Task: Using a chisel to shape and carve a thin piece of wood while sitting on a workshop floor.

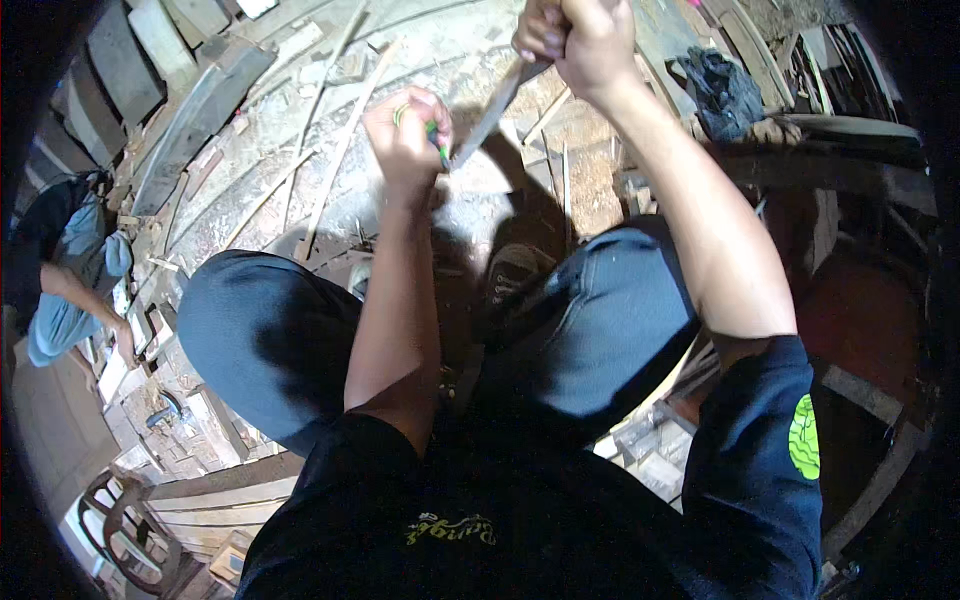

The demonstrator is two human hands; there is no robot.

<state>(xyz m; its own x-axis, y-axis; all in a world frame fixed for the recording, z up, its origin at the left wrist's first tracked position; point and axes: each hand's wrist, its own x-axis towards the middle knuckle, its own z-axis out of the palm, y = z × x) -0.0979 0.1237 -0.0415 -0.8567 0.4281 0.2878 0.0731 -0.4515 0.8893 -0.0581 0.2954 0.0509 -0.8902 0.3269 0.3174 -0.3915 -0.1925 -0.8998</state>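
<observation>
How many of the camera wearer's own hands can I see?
2: the left hand, upper middle, holding a green object; the right hand, at the top edge, gripping a long flat tool. Neither is hidden.

a woodworking workshop: boards [127,55], long wooden strips [350,150] and scattered wood chips [595,185] lie about.

Floor [350,200], pale and dusty: it is carrying scattered wood scraps [298,42]. Several thin wooden strips [385,67] are lying at varied angles; one long grey board [205,115] is resting farther left.
</observation>
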